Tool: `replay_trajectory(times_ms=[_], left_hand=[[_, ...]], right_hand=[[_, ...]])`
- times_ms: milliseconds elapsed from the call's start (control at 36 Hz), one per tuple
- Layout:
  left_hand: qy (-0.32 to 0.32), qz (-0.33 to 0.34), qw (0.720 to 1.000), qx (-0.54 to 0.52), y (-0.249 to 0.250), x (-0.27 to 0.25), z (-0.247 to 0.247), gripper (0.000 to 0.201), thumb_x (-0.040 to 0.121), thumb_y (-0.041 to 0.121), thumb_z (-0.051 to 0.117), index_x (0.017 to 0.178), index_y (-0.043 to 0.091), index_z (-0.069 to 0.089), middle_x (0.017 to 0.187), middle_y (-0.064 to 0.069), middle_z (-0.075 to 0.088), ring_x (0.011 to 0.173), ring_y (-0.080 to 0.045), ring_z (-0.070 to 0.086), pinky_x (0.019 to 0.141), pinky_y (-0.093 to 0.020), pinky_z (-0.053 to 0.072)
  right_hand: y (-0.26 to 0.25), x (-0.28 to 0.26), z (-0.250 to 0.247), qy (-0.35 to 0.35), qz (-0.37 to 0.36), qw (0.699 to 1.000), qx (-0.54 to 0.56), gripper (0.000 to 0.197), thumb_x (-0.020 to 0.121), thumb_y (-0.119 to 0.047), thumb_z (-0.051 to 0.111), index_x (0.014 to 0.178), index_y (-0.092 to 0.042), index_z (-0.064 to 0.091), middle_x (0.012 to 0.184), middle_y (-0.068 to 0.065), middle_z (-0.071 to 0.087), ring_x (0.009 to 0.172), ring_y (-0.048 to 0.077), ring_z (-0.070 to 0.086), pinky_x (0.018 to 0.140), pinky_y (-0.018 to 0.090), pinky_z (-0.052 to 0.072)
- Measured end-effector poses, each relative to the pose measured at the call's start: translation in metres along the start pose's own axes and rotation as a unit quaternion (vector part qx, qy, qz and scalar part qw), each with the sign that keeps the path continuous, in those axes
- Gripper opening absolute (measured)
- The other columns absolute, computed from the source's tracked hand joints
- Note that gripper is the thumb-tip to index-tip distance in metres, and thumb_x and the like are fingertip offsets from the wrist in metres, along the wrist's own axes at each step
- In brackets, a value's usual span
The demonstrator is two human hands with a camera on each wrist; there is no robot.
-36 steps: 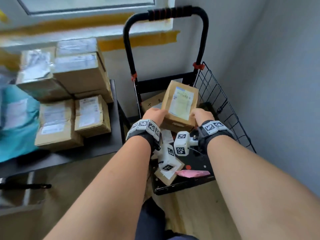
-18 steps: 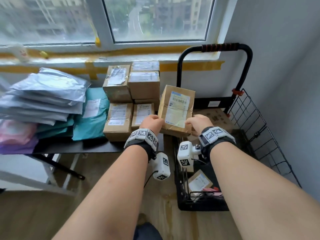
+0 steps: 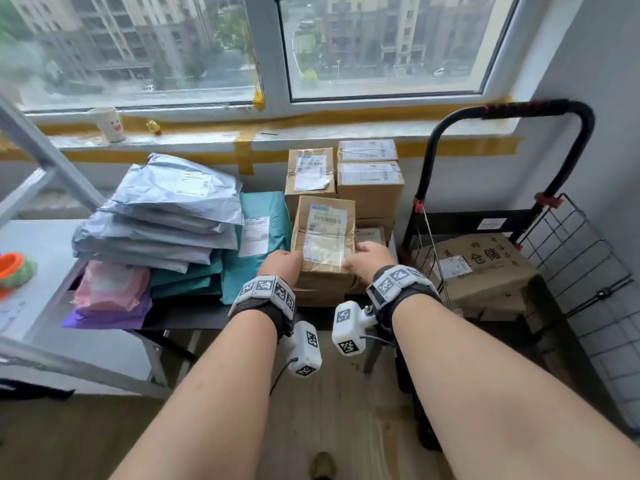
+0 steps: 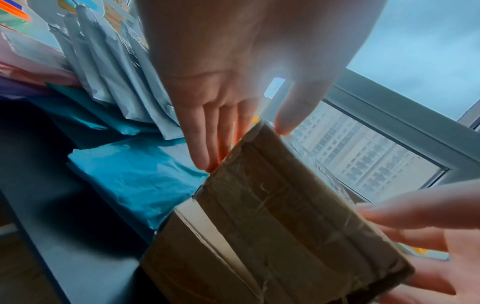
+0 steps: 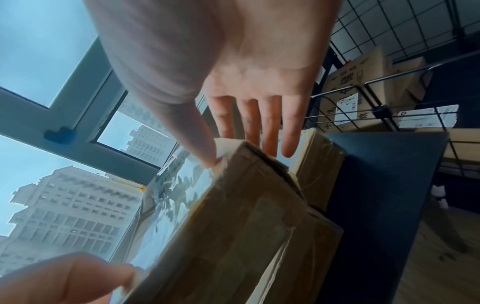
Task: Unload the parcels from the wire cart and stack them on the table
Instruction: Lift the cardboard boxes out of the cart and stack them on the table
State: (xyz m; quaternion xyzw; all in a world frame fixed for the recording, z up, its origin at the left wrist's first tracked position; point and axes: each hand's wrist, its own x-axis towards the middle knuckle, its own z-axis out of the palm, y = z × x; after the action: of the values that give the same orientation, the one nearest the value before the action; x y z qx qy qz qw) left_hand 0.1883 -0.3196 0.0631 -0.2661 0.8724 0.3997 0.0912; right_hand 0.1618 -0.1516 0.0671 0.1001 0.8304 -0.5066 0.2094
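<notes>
- The cardboard parcel (image 3: 323, 237), label side up, is sitting on top of another brown box (image 3: 323, 289) at the near edge of the black table (image 3: 194, 315); whether its full weight is resting there cannot be told.
- The left hand (image 3: 281, 266) is pressing against the parcel's left side, its fingers (image 4: 207, 131) lying straight and close together along the cardboard while the thumb (image 4: 293, 109) is reaching over the top edge.
- The right hand (image 3: 369, 259) is holding the parcel's right side in the same way, with its fingers (image 5: 259, 123) stretching straight down the side and the thumb (image 5: 197, 139) pressing on the taped top corner.
- Just behind the parcel, toward the window (image 3: 381, 46), more stacked cardboard boxes (image 3: 369, 183) are standing on the table.
- Left of the parcel, teal mailer bags (image 3: 263, 233) are lying flat, touching the box under it.
- Further left of the parcel, a pile of grey mailer bags (image 3: 166, 216) is resting on teal ones, with pink and purple bags (image 3: 110, 292) at the pile's near side.
- Right of the parcel, the wire cart (image 3: 581, 258) is standing beside the table, with a large printed carton (image 3: 481, 265) sitting inside it.
- Beyond the parcel, on the windowsill, a white cup (image 3: 109, 124) is standing well to the left.
</notes>
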Motion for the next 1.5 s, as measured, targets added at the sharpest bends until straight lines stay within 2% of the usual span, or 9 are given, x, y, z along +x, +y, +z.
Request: replay_trajectory(times_ms=[83,222,667,861,1028,1139,1250,1333,1500], left_hand=[[0.001,-0.004,0.999,0.039,-0.008,0.009,-0.010,0.039,0.099,0.023,0.038,0.122,-0.002,0.056,0.123,-0.021,0.058,0.115,-0.036,0.054,0.094,-0.038,0.042],[-0.037,-0.003,0.997,0.065,-0.015,0.014,-0.011,0.034,0.092,-0.003,0.041,0.124,-0.003,0.053,0.124,-0.020,0.057,0.116,-0.035,0.054,0.095,-0.039,0.044],[-0.041,0.078,0.993,0.076,-0.026,0.031,-0.011,0.045,0.100,0.016,0.037,0.145,0.010,0.031,0.132,-0.017,0.053,0.119,-0.034,0.053,0.094,-0.035,0.042],[0.030,0.076,0.992,0.092,-0.008,0.025,-0.012,0.047,0.097,0.012,0.036,0.144,0.011,0.031,0.140,-0.013,0.045,0.121,-0.031,0.049,0.096,-0.037,0.040],[0.099,0.169,0.974,0.114,0.024,0.016,-0.001,0.053,0.091,0.011,0.039,0.143,0.015,0.036,0.145,-0.005,0.041,0.131,-0.024,0.040,0.108,-0.040,0.036],[0.095,0.216,0.963,0.127,0.059,-0.001,0.020,0.050,0.093,0.008,0.037,0.142,0.015,0.040,0.144,-0.006,0.042,0.132,-0.025,0.038,0.109,-0.038,0.031],[0.065,0.252,0.959,0.111,0.090,-0.025,0.059,0.050,0.093,0.008,0.036,0.141,0.018,0.041,0.143,-0.006,0.042,0.130,-0.025,0.040,0.107,-0.038,0.036],[0.017,0.260,0.960,0.105,0.113,-0.046,0.096,0.049,0.094,0.009,0.035,0.141,0.020,0.042,0.146,-0.005,0.037,0.127,-0.024,0.045,0.100,-0.036,0.040],[-0.072,0.233,0.966,0.091,0.151,-0.083,0.193,0.052,0.092,0.006,0.035,0.141,0.020,0.042,0.143,-0.008,0.040,0.115,-0.026,0.055,0.088,-0.033,0.045]], right_hand=[[-0.005,0.006,0.015,0.001,-0.003,1.000,-0.007,0.051,0.080,-0.013,0.067,0.130,-0.013,0.056,0.122,0.003,0.063,0.100,0.017,0.057,0.086,0.027,0.046],[-0.006,0.008,0.032,0.031,0.002,0.999,-0.016,0.054,0.083,-0.010,0.062,0.136,-0.016,0.052,0.127,0.002,0.060,0.099,0.016,0.055,0.083,0.026,0.044],[-0.014,0.010,0.045,0.058,-0.010,0.998,0.006,0.060,0.089,0.001,0.051,0.145,-0.019,0.041,0.145,0.000,0.047,0.130,0.020,0.047,0.103,0.031,0.041],[-0.008,0.013,0.026,0.081,-0.005,0.997,0.002,0.054,0.091,-0.003,0.051,0.142,-0.018,0.045,0.144,0.004,0.048,0.130,0.023,0.047,0.108,0.034,0.039],[0.009,0.007,-0.004,0.112,-0.002,0.994,-0.003,0.047,0.093,-0.005,0.050,0.137,-0.018,0.052,0.139,0.002,0.052,0.120,0.022,0.054,0.090,0.027,0.042],[0.027,-0.001,-0.035,0.163,0.016,0.986,-0.033,0.037,0.092,-0.005,0.050,0.126,-0.014,0.061,0.132,0.004,0.058,0.119,0.024,0.055,0.096,0.030,0.043],[0.056,-0.009,-0.080,0.192,0.032,0.973,-0.124,0.028,0.093,-0.005,0.050,0.115,-0.006,0.068,0.122,0.010,0.063,0.104,0.025,0.059,0.084,0.024,0.044],[0.079,-0.021,-0.116,0.184,0.063,0.963,-0.187,0.033,0.097,-0.008,0.046,0.126,-0.007,0.061,0.131,0.009,0.058,0.119,0.024,0.055,0.095,0.028,0.046],[0.151,-0.034,-0.202,0.069,0.066,0.869,-0.485,0.035,0.097,-0.009,0.045,0.129,-0.009,0.059,0.136,0.007,0.054,0.125,0.024,0.051,0.103,0.033,0.044]])
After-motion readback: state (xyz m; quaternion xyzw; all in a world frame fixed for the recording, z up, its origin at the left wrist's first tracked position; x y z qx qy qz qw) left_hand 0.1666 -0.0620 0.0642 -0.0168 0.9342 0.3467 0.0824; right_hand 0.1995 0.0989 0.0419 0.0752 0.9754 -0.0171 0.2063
